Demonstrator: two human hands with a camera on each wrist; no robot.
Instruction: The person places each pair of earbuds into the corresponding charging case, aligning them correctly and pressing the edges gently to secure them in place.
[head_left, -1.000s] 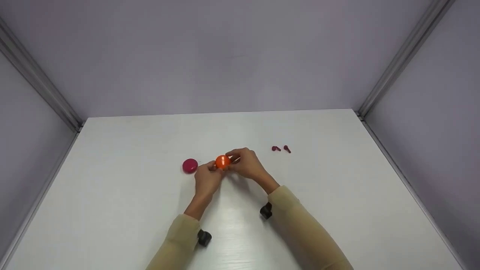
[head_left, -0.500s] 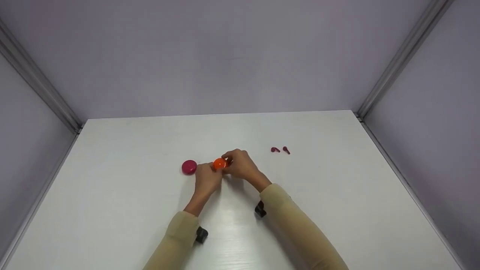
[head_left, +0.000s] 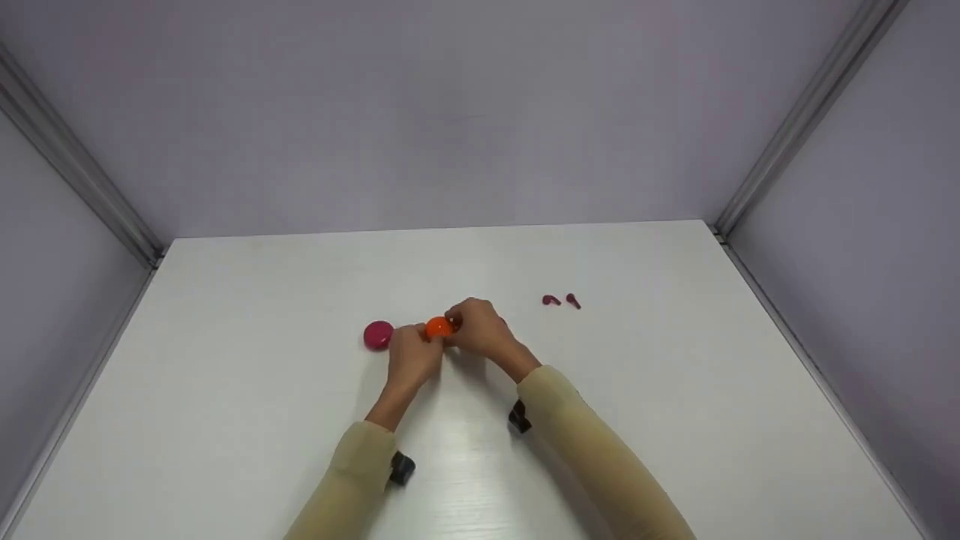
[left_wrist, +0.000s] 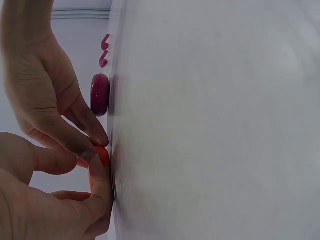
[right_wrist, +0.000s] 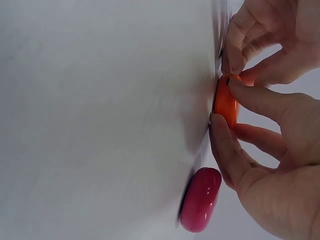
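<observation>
Head view shows two beige sleeves [head_left: 352, 480] coming in from 6 o'clock across the white table [head_left: 675, 420], each with a black wrist mount. Just beyond, near the table's middle, the left hand [head_left: 411, 358] and the right hand [head_left: 480, 334] meet on a small orange round case [head_left: 439, 328], which sits low on or just above the tabletop between them. The left hand's fingers are curled and pinch the case from its 9 o'clock side; the right hand's thumb and fingers clamp it from 3 o'clock, as the right wrist camera shows [right_wrist: 226, 102]. The case looks closed, with no gap seen at its seam, so as a judgement any opening of it is not yet done. Touching or just beside the left hand at 9 o'clock lies a magenta round case [head_left: 379, 334], untouched. Farther off at 2 o'clock lie two small magenta earbuds [head_left: 562, 300], apart from both hands.
</observation>
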